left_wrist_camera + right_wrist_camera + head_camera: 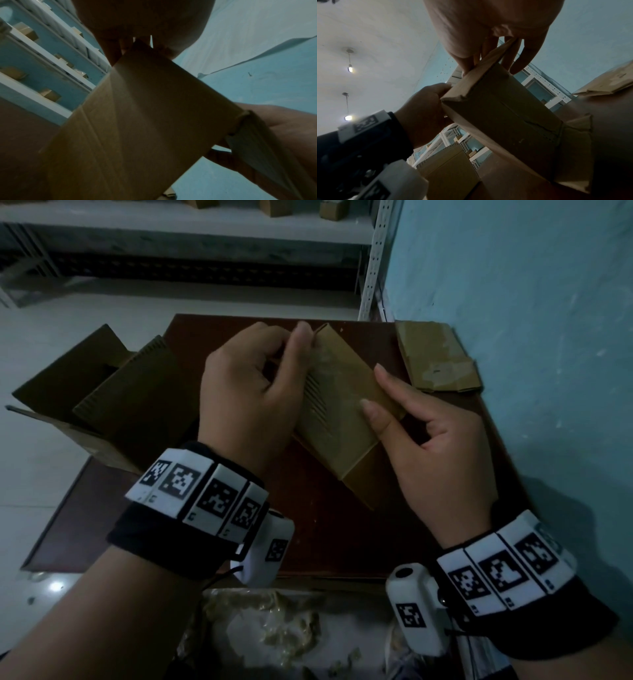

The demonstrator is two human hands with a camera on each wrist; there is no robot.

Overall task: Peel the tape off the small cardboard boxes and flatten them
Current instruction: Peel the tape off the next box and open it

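Note:
A small brown cardboard box [339, 419] is held tilted above the dark brown table [325, 529]. My left hand [291, 347] grips its far left end, thumb on the upper edge and fingers curled round it. My right hand [375, 390] pinches the right side, thumb pressed on the top face and fingers underneath. The box's near flap hangs open toward the table. In the left wrist view the box [137, 121] fills the middle. In the right wrist view the box [505, 108] sits between my right fingers [522, 54] and my left hand [423, 108].
A pile of flattened boxes [438, 357] lies at the table's far right corner against the blue wall. A large open carton [85, 392] stands to the left of the table. Crumpled peeled tape [274, 628] lies below the near edge. Shelving [191, 231] stands behind.

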